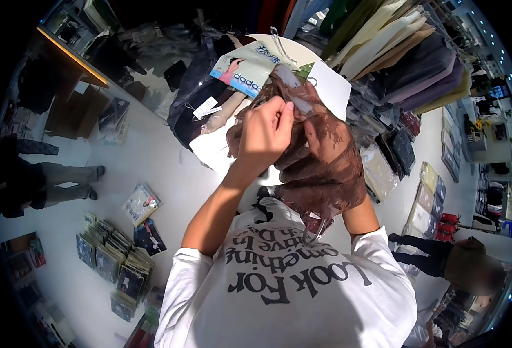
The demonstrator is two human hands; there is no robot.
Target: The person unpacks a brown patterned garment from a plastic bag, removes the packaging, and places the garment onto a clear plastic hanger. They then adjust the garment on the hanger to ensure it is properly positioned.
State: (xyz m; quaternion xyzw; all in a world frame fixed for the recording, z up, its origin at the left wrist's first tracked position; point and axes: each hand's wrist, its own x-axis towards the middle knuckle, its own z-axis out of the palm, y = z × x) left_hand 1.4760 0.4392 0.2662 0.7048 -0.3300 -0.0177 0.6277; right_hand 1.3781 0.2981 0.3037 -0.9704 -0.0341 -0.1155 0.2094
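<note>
Fabric (325,180), sheer and brown, hangs over a white table (303,53) in the head view; left hand (267,130) pinches it, right hand (325,136) shows through, grip unclear. Uneven pulling could snag the weave.

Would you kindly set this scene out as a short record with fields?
Left hand: closed on the brown fabric
Right hand: behind or inside the fabric, cannot tell which; shows through it
On the table: package, dark garment, white tag
Upper right: hanging clothes
Floor, lower left: stacked packs
Other people: one left, one right
</note>
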